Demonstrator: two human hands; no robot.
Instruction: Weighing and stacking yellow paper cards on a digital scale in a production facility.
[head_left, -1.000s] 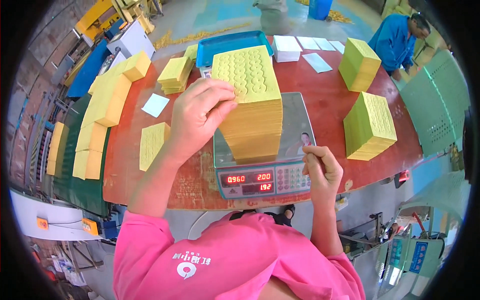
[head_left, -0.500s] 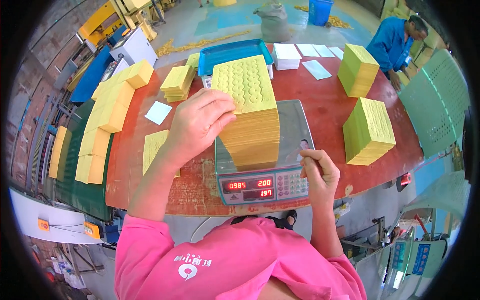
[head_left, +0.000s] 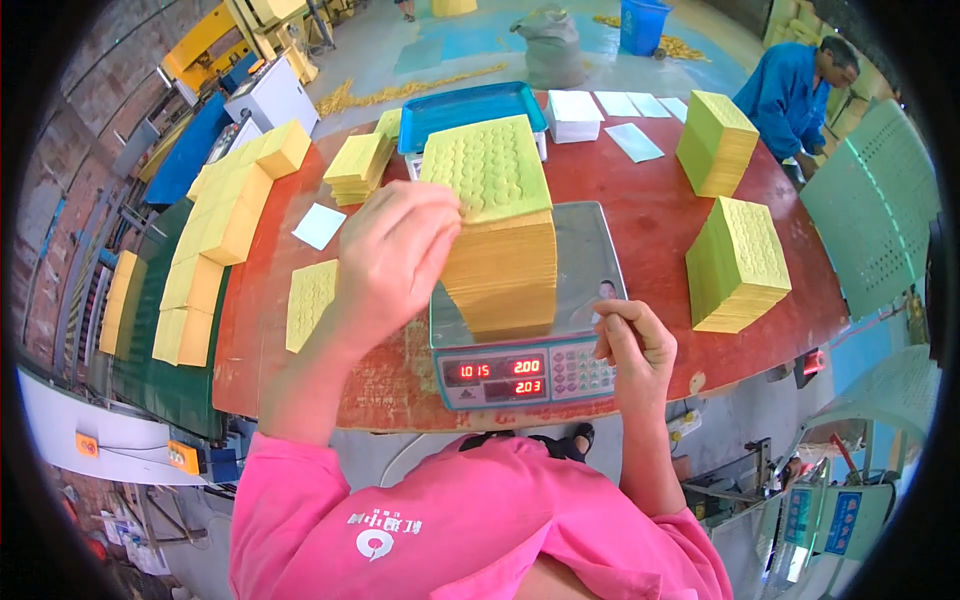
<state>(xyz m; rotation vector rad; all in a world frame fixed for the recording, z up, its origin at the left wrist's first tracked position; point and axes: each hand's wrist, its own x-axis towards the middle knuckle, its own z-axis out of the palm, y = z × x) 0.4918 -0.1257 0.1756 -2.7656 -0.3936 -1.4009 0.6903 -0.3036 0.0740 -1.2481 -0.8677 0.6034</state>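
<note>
A tall stack of yellow embossed paper (head_left: 505,265) stands on the steel pan of a digital scale (head_left: 590,262), whose red display is lit. My left hand (head_left: 395,260) is at the stack's upper left side, with thumb and fingers pinched at the edge of the top sheet. That sheet lies slightly askew over the ones below. Off the scale's right front edge, above its keypad, my right hand (head_left: 640,345) is closed with thumb and forefinger together. Whatever it may hold is too small to make out.
More yellow paper stacks (head_left: 738,265) stand on the red table (head_left: 390,385) at right and far left. A single pile (head_left: 308,300) lies left of the scale. Behind are a blue tray (head_left: 470,108) and white sheets (head_left: 634,142). A person in blue (head_left: 780,90) bends beyond the far right corner.
My left hand has shifted slightly left, and the top sheet sits a little differently on the stack. The scale's displayed reading has risen. My right hand has barely moved.
</note>
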